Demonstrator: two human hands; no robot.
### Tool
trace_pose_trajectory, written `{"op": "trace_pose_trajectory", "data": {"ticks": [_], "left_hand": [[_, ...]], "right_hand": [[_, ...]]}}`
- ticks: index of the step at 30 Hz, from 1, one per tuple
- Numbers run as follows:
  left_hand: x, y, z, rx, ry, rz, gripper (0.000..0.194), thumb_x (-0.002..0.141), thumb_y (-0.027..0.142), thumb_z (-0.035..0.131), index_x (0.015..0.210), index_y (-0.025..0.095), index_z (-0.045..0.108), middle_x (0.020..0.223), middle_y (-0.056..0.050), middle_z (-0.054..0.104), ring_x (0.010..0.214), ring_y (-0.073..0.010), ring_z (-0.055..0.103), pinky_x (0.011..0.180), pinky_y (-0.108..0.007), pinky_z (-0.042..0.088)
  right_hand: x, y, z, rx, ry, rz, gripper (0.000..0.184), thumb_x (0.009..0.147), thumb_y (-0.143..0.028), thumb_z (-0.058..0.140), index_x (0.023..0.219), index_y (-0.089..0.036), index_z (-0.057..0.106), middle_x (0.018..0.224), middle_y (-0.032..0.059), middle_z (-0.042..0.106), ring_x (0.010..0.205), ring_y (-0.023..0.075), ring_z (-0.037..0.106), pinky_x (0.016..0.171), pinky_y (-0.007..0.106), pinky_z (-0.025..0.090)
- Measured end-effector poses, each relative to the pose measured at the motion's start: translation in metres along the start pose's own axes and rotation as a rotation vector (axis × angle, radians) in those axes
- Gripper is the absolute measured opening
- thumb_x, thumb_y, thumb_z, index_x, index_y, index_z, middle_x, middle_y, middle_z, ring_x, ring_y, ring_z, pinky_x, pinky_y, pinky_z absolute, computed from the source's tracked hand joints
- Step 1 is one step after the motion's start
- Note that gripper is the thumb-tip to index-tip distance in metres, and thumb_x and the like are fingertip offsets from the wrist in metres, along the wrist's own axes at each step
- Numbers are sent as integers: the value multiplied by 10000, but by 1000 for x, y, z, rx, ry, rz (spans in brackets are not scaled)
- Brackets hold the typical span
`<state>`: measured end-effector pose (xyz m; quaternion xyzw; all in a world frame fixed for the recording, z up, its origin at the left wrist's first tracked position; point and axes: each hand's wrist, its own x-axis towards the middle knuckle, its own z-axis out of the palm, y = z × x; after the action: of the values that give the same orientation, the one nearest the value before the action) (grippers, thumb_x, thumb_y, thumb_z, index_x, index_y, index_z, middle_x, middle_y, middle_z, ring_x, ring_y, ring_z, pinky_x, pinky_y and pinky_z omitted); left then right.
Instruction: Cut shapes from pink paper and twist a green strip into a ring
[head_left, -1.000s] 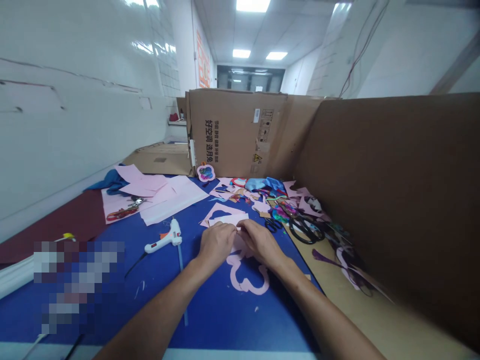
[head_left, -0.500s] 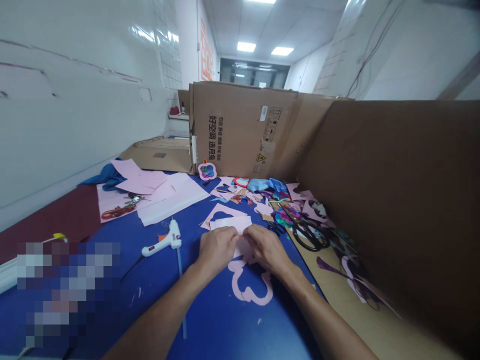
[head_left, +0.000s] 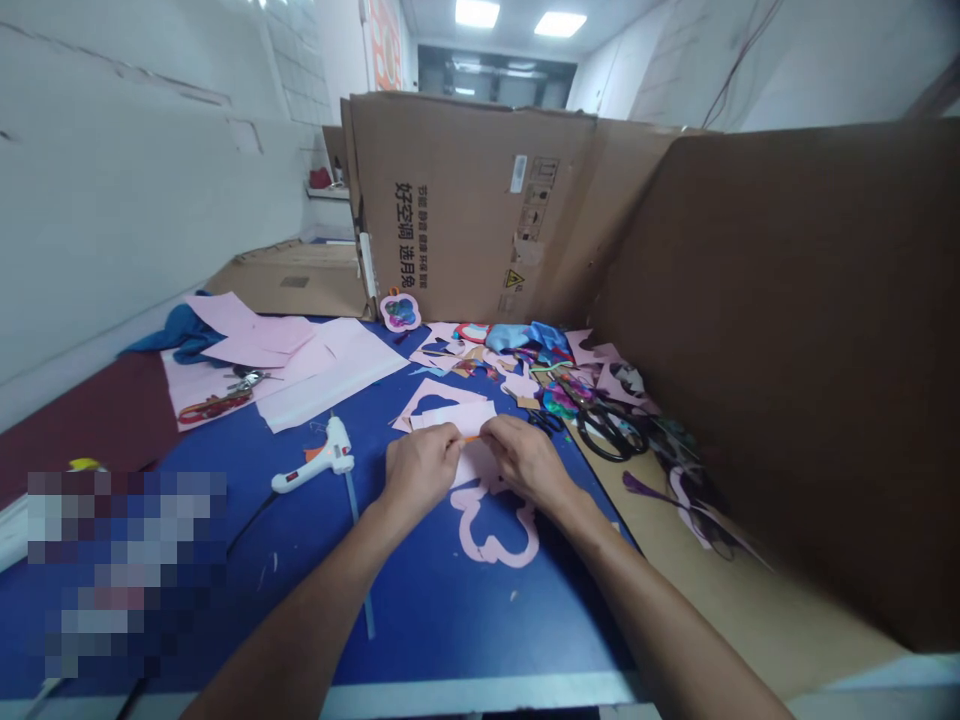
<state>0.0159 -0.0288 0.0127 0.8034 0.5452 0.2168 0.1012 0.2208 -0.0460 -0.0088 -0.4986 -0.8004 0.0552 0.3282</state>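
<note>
— Where's the thin orange strip (head_left: pixel 471 438)?
— Centre frame, left hand (head_left: pixel 424 464) and right hand (head_left: pixel 532 462) both pinching it! Blue tabletop (head_left: pixel 435 620) below, brown cardboard (head_left: pixel 472 200) behind, 2 ceiling lights (head_left: pixel 561 23) glowing top centre!

On a blue worktop (head_left: pixel 420 620), the left hand (head_left: pixel 421 468) and right hand (head_left: pixel 529 462) pinch a thin orange strip (head_left: pixel 471 438) between them, above pink paper. A pink scalloped paper frame (head_left: pixel 517 561) lies just below the hands. To the left, a white glue gun (head_left: pixel 319 465) rests on its side; to the right are black-handled scissors (head_left: pixel 611 437). Paper scraps (head_left: pixel 517 380) lie farther back, before a printed cardboard box (head_left: pixel 465 220).
</note>
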Motion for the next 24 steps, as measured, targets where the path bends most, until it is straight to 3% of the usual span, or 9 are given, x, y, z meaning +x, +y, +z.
{"op": "trace_pose_trajectory", "data": {"ticks": [8,14,19,24], "left_hand": [[0,-1,2,43,4,13,211,1010,329,555,936,292,749,932,-22,803,866,-242,726,689,-321,400],[-1,4,2,-34,-15,25,198,998,299,559,894,286,727,842,0,775,814,-220,710,641,-315,358],[-2,7,3,-168,10,-1,139,961,284,616,875,290,724,798,34,763,777,-191,705,636,-304,367],[1,0,7,-312,24,-30,143,930,237,636,1009,296,739,905,31,801,840,-186,733,694,-288,434]], "right_hand": [[0,-6,-3,24,-4,25,184,1027,-147,479,1013,-210,651,936,53,668,837,196,608,750,291,439],[-1,-12,-11,50,47,-40,204,1046,-190,532,1201,-227,659,1142,100,669,1073,238,635,911,333,496],[-2,-10,-8,-24,36,-73,209,1075,-210,497,1082,-220,707,1004,79,689,943,218,632,852,335,483],[-2,-6,-7,2,138,-59,157,1054,-179,517,1009,-208,664,917,64,650,849,207,605,761,319,465]]}}
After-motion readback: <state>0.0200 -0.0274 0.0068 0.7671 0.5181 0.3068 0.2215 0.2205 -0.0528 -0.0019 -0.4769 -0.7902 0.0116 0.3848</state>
